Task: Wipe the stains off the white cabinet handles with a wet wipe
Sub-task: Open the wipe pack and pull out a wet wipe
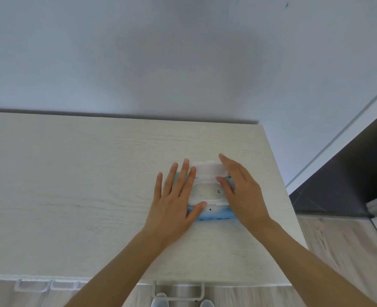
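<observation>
white cabinet handles (178, 291) are seen at the very bottom edge, projecting from the front of the cabinet below the forearms; a small dark speck near one corner of the middle handle is judged to be a stain, though it is too small to be sure. two more handles (47, 284) are visible to the left along the same front edge. none of them is being touched yet.

on the pale wood-grain cabinet top (72, 185) a blue-and-white wet wipe pack (214, 214) is laid flat, well back from the front edge. its white flip lid (207, 170) is seen swung open toward the wall, and the oval dispensing opening (206, 191) is exposed. no wipe is seen pulled out.

the left hand (174, 196) is laid over the left side of the pack with fingers straight and spread, thumb resting on the near edge of the lid frame; it is judged to be pressing the pack down so that it does not lift when a wipe is drawn. the right hand (240, 187) is held at the right side with fingers extended and slightly blurred, its thumb reaching toward the opening; nothing is gripped by it.

the task is judged to be at its start: a wipe is yet to be taken.
</observation>
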Tool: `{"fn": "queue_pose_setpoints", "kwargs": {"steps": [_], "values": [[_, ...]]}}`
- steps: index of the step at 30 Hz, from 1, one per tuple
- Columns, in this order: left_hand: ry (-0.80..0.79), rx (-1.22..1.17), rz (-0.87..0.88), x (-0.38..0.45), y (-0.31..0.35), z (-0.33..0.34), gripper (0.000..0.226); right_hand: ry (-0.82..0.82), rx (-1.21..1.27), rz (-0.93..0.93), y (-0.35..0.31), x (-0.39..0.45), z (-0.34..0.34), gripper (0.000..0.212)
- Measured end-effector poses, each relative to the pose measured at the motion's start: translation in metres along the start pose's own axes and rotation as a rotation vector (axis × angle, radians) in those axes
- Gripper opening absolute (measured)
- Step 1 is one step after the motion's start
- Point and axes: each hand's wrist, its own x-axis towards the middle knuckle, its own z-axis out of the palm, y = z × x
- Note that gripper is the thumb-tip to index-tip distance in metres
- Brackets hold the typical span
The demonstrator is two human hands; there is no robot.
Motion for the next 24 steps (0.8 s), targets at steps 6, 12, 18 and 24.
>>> {"fn": "queue_pose_setpoints", "kwargs": {"steps": [6, 12, 18, 24], "values": [[-0.081, -0.007, -0.063, 0.007, 0.001, 0.013, 0.085, -0.396, -0.132, 0.121, 0.025, -0.006, 0.003, 0.060], [-0.100, -0.054, -0.098, 0.007, -0.001, 0.013, 0.095, -0.075, -0.052, 0.025, 0.015, -0.021, -0.002, 0.032], [-0.091, -0.051, -0.112, 0.007, 0.001, 0.013, 0.092, 0.085, -0.136, -0.007, 0.005, -0.035, 0.002, 0.020], [-0.068, -0.046, -0.098, 0.006, 0.002, 0.012, 0.091, 0.012, 0.065, 0.275, -0.004, -0.033, 0.007, 0.017]]}}
